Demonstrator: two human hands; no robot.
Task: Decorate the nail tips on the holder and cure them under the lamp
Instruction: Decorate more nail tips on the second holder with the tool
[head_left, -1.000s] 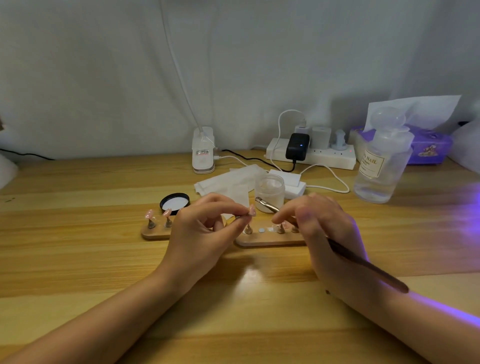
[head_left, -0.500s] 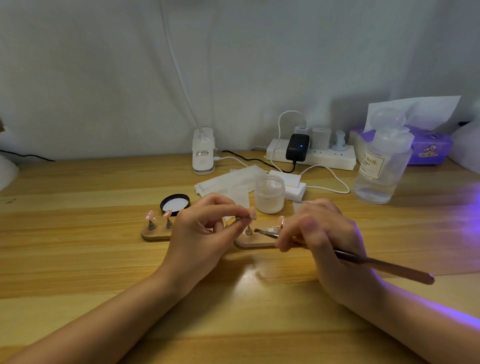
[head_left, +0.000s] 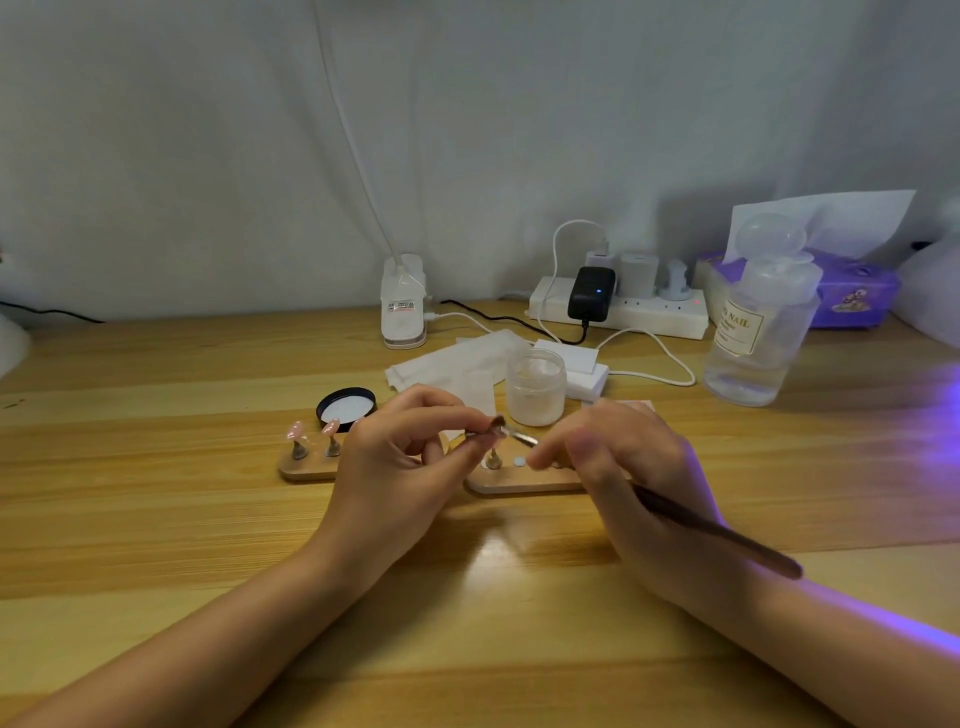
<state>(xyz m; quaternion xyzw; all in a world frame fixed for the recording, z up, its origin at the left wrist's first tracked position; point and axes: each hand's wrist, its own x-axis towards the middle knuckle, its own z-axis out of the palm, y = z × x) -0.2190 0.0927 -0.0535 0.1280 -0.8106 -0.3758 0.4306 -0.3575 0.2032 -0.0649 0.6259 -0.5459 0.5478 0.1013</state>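
Head view, the only one I have. My left hand (head_left: 400, 457) is raised just above the light wooden counter (head_left: 156, 519), thumb and forefinger closed in a pinch on a small pink nail tip on its metal stand (head_left: 491, 428). My right hand (head_left: 623, 467) is curled round a long brown-handled brush (head_left: 717, 530), pencil fashion.

The relation that matters: the held tip lies to the left of the right grip and slightly above it, and the brush runs on a diagonal, handle end low at the right, bristle end (head_left: 519, 435) high at the left. The bristles meet the tip, or sit just beside it; the blur will not let me say which. The right hand is the working one and is the nearer to the tip's face.

Directly beneath both hands lies the pale oblong wooden holder (head_left: 519, 486), with one small stand still seated (head_left: 492, 460) and a bare white disc (head_left: 518, 461) beside it. Two more pink tips (head_left: 311, 431) stand at the holder's far left end.

Just behind sits an open frosted jar (head_left: 535, 387). I judge painting is under way; purple light spills in from the right, its source out of frame.
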